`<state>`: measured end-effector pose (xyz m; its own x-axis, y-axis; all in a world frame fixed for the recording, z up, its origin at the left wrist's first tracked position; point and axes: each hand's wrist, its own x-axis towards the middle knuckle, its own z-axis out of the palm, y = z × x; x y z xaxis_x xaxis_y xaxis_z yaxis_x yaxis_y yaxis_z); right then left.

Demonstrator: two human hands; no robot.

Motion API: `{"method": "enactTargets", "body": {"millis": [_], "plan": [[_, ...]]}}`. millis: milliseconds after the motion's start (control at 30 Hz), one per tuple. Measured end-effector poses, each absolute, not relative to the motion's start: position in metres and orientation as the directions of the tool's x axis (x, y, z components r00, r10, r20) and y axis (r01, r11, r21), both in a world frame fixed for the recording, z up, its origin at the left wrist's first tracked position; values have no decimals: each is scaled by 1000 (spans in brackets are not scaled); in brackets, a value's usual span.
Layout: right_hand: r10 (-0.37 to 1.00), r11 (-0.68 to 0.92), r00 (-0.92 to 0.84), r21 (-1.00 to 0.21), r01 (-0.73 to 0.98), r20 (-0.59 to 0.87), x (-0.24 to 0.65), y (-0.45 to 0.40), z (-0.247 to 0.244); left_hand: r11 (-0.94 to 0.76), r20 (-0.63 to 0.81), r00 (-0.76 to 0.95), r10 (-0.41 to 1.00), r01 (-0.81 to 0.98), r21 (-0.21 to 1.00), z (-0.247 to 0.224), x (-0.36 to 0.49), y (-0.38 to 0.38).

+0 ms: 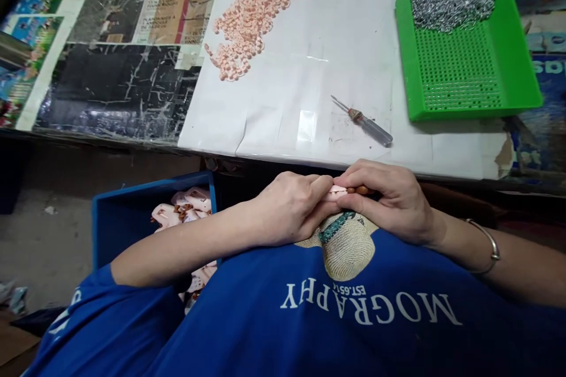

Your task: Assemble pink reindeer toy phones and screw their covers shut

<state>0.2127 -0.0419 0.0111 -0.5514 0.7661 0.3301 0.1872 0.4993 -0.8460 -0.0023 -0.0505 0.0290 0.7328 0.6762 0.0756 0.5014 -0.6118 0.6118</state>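
Observation:
In front of the shirt, just off the table's near edge, my two hands meet around a small pale pink plastic part (335,191). My left hand (292,203) is closed on its left end, thumb and forefinger pinching it. My right hand (391,200) is closed too, its fingertips at the other end, where a brown piece (361,189) sticks out between thumb and fingers. Most of both pieces is hidden by the fingers, so I cannot tell how they join. A screwdriver with a clear handle (374,129) lies on the white sheet beyond my right hand.
A pile of small peach-coloured parts (247,26) lies on the white sheet (345,29). At the right, a green basket (515,65) holds many metal pieces (451,3). Below the table at left, a blue bin (152,187) contains pink parts with brown pieces (177,212).

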Motion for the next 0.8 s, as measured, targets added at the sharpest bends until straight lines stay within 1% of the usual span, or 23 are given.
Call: {"method": "enactTargets", "body": {"millis": [133,233,300,333,400,467,500,567,600,633,667,733,800], "plan": [[815,406,-518,-894,189,261,211,-42,9,-587,90,714,694,489,645,21,-1,-51],[844,327,-500,-925,195,193,211,-39,7,-585,83,708,701,505,635,20,-3,-50],[846,313,-496,-935,166,195,213,-35,5,-576,66,704,707,519,632,24,-5,-47],[842,326,-494,-935,142,219,215,-33,5,-555,51,700,712,516,652,26,-7,-44],[820,394,-480,-916,79,311,220,-28,4,-459,4,695,719,470,754,32,-11,-37],[765,497,-475,-868,4,436,224,-23,4,-283,-83,706,704,385,879,38,-14,-28],[722,551,-479,-834,-39,499,226,-21,4,-184,-133,722,679,343,921,40,-16,-23],[627,644,-491,-757,-112,605,229,-16,6,-32,-207,762,614,286,958,41,-16,-16],[583,685,-494,-717,-128,645,229,-14,7,2,-224,770,598,278,961,41,-16,-14],[552,722,-494,-681,-119,672,230,-12,8,2,-225,763,606,281,960,41,-15,-13],[535,755,-492,-650,-86,686,230,-10,9,-32,-210,742,637,298,954,40,-13,-14],[529,800,-481,-600,8,699,231,-7,10,-170,-133,671,729,367,915,39,-10,-17],[542,814,-462,-575,81,702,232,-7,8,-315,-30,609,792,451,835,37,-7,-21]]}}
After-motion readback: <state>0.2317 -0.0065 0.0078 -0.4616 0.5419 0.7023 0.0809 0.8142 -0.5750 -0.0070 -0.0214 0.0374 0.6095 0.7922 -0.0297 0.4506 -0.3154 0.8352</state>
